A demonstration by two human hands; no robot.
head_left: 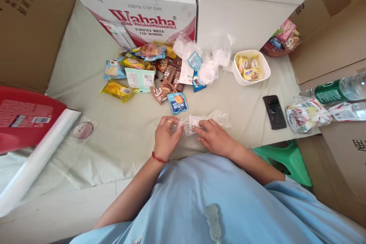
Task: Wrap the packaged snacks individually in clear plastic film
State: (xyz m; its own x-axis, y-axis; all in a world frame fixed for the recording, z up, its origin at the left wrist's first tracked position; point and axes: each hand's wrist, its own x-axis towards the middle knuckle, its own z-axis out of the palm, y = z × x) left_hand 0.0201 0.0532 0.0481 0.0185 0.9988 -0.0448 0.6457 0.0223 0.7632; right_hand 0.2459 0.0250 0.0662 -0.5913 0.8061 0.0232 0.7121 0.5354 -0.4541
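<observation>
My left hand (166,137), with a red string at the wrist, pinches the left end of a clear plastic bag (213,117) that has a small packet inside. My right hand (215,137) presses its fingers on the bag's middle. The bag lies on the pale green cloth (114,137) close to my body. Just beyond it sits a blue snack packet (177,103), the nearest of a loose heap of snack packets (143,72).
A white bowl (239,78) holds yellow packets at the right, with a black phone (274,111) in front of it. Crumpled clear bags (206,61) lie by a Wahaha carton (137,7). A roll of plastic (37,160) and a red container (23,118) are at the left; bottles (340,90) at the right.
</observation>
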